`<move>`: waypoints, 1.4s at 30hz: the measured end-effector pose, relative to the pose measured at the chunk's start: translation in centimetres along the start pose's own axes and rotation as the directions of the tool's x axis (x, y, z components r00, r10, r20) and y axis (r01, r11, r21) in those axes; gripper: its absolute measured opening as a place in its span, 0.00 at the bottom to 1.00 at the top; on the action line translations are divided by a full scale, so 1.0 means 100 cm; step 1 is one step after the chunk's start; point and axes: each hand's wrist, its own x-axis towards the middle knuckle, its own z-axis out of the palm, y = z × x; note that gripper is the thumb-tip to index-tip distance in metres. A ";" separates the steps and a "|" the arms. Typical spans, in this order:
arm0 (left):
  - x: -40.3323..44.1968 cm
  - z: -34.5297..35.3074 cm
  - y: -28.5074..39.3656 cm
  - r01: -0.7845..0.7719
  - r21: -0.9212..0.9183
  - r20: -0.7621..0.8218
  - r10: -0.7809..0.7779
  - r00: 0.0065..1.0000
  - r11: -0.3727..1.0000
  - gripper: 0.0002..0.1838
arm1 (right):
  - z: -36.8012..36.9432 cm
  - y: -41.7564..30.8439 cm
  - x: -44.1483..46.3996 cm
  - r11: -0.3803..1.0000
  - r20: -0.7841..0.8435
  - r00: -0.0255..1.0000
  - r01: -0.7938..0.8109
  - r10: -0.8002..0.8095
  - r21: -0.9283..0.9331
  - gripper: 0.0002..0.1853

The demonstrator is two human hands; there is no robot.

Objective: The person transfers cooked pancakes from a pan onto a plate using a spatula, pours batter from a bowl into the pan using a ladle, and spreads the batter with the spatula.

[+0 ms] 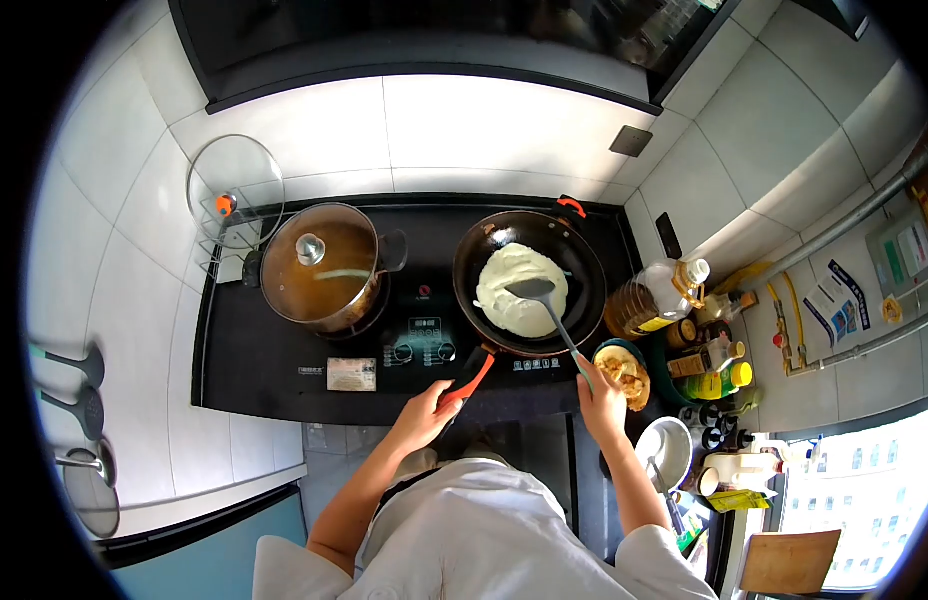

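My left hand (422,416) is closed around the orange-red handle (471,374) of a dark wok (586,262). In the wok lies a thick, creamy-white mixture (509,312), spread over the left and middle of its bottom. My right hand (602,402) grips a grey spatula (552,310) near the end of its shaft. The spatula's rounded head rests on or in the mixture; its underside is hidden. Just beside my right hand is a bowl (612,348) with yellow-brown pieces of food (627,374).
Left on the black cooktop (244,375) stands a lidded pot (304,275) of brownish liquid. A small packet (351,374) lies at the front. An oil bottle (649,298) and several seasoning bottles crowd the right side. A metal pan (664,450) sits nearer me; utensils (84,390) hang at left.
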 end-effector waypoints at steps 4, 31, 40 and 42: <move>0.000 0.000 -0.003 0.053 -0.062 0.047 -0.051 0.998 0.997 0.25 | 0.018 -0.007 0.015 0.999 0.042 0.999 0.027 -0.026 -0.021 0.18; -0.010 -0.006 0.005 0.122 -0.070 0.088 -0.116 0.989 0.990 0.23 | 0.027 -0.010 0.031 0.999 0.029 0.999 0.020 -0.018 -0.051 0.17; -0.007 -0.004 -0.008 0.001 0.029 -0.005 -0.001 1.000 1.000 0.25 | -0.031 0.007 -0.016 0.993 0.059 0.997 0.057 -0.051 -0.102 0.16; -0.006 -0.004 -0.008 0.007 0.026 -0.005 -0.006 1.000 1.000 0.25 | -0.034 0.010 -0.015 0.993 0.030 0.999 0.029 -0.025 -0.111 0.16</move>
